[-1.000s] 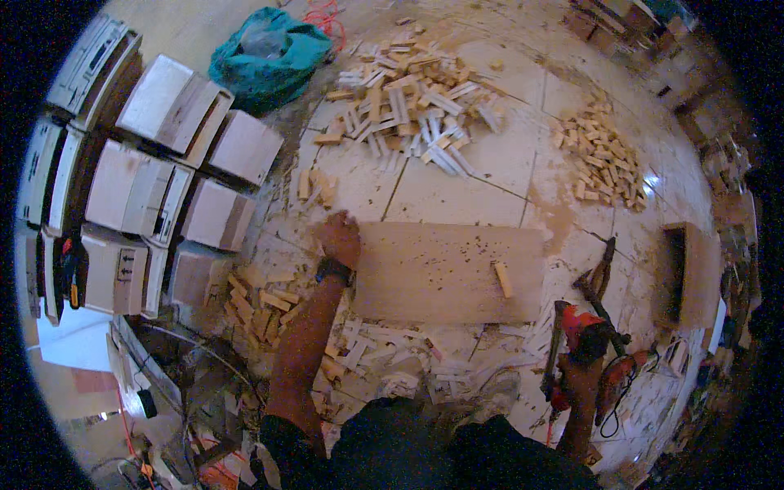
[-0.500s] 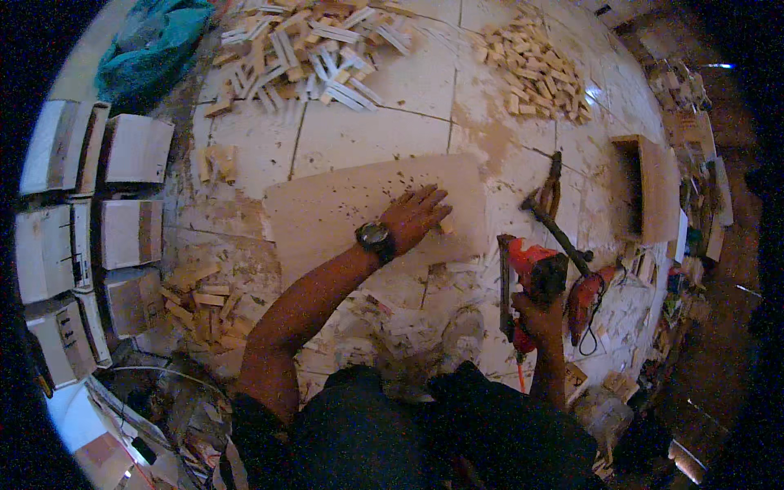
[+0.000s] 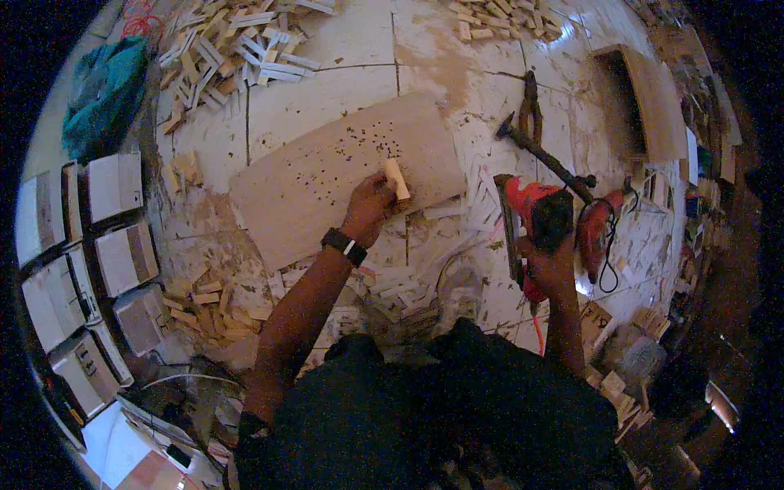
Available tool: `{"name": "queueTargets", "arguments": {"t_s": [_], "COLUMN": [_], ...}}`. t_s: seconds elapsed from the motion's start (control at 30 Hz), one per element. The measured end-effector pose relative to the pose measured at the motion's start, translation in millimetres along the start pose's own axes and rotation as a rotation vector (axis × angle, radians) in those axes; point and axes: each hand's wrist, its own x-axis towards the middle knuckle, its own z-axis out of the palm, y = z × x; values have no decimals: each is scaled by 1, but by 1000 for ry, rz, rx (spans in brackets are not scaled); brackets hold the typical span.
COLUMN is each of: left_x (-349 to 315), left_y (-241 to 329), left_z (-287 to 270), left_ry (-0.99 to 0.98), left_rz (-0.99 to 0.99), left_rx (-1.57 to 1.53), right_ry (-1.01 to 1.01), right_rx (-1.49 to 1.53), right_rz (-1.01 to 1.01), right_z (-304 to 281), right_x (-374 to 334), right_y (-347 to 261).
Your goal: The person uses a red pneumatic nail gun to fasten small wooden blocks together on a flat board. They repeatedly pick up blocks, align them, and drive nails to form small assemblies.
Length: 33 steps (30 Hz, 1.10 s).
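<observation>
My left hand (image 3: 369,206), with a dark watch on its wrist, has its fingers closed around a small pale wood block (image 3: 396,178). The block stands out above a flat brown board (image 3: 286,200) on the floor, which is strewn with small dark bits. Whether the block touches the board I cannot tell. Over to the right, my right hand (image 3: 554,265) is wrapped around the grip of a red and black nail gun (image 3: 529,194) with an orange hose (image 3: 539,333). The gun is close to the floor beside a hammer (image 3: 551,162).
Pincers (image 3: 532,106) lie beyond the hammer, and another red tool (image 3: 594,237) is right of the gun. An open wooden box (image 3: 661,110) stands far right. Heaps of wood pieces (image 3: 233,53) and small blocks (image 3: 498,16) lie at the back; boxy wooden pieces (image 3: 114,188) line the left.
My left hand was spread flat over the board beside the block; now it has drawn nearer and grips the block. My right hand keeps hold of the nail gun. The whole view has shifted.
</observation>
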Motion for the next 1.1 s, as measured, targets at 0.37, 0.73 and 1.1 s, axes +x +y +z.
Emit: {"name": "queueTargets", "arguments": {"t_s": [0.37, 0.73, 1.1], "left_x": [15, -20, -5], "left_y": [-25, -25, -50], "left_z": [-8, 35, 80], "left_ry": [443, -93, -246], "left_rz": [423, 442, 506], "left_rx": [1182, 1622, 1831], "right_ry": [103, 5, -11], "right_rx": [33, 107, 39], "right_rz": [-144, 85, -1], "right_z": [-7, -21, -17], "right_x": [-3, -2, -3], "right_y": [7, 16, 17]}}
